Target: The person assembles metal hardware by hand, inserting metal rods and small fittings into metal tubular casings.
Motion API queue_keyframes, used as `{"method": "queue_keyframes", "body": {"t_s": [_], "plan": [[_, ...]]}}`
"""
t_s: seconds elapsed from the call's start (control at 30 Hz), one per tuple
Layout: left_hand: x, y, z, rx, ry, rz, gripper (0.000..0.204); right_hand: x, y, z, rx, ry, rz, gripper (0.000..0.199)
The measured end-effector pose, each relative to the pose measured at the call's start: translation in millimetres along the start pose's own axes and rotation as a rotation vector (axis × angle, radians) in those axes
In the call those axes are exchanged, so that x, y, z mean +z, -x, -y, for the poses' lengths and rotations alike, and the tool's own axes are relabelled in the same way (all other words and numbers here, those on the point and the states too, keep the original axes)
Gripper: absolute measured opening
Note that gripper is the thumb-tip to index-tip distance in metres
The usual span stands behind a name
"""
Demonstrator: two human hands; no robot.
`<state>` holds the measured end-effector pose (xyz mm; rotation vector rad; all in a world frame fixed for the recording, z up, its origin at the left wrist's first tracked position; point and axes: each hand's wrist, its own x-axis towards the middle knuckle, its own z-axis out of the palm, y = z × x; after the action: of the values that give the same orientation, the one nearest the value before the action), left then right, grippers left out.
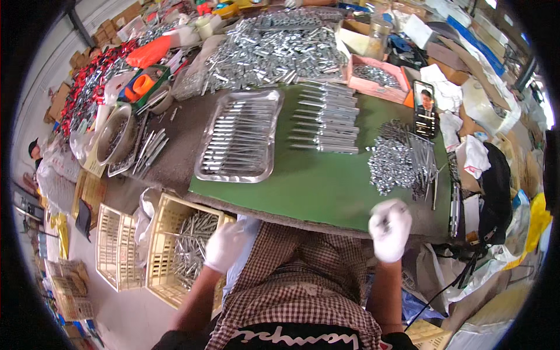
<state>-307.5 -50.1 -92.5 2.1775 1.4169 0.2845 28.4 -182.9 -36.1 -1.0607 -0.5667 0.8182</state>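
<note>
My right hand [389,228], in a white glove, is at the front edge of the green mat [280,195]. Its fingers are curled in, with something small and dark at them that is too blurred to name. In a matching glove, my left hand [226,245] is low by the right rim of a cream plastic crate [162,251] holding many slim metal pieces [195,242]; its fingers are blurred. On the mat lies a row of silver rods with thin tips [335,119]. Right of it are a heap of small shiny metal parts [391,166] and a bundle of thin rods [424,160].
A metal tray [205,169] of similar rods stands left on the mat. Behind lies a big heap of metal parts [274,49], beside a pink box [379,87]. A phone [424,111] stands at the right. A bowl [116,134] and loose rods [153,149] lie left.
</note>
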Motion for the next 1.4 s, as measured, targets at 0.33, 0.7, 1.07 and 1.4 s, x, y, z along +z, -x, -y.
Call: {"method": "queue_keyframes", "body": {"t_s": [0.33,0.7,1.07,1.4], "plan": [[27,-47,-2,0.341,-0.507,-0.158,0.013,-73,84,-102,0.175,0.947,-0.351,0.031],[33,-14,-18,0.421,-0.336,-0.035,0.021,-65,82,-94,0.179,1.123,-0.100,0.033],[-43,55,135,-0.145,-0.632,0.252,0.019,-72,96,-82,0.111,1.127,-0.015,0.028],[-71,-17,-106,0.709,0.059,-0.166,0.023,-16,64,27,0.133,0.687,0.202,0.018]]}}
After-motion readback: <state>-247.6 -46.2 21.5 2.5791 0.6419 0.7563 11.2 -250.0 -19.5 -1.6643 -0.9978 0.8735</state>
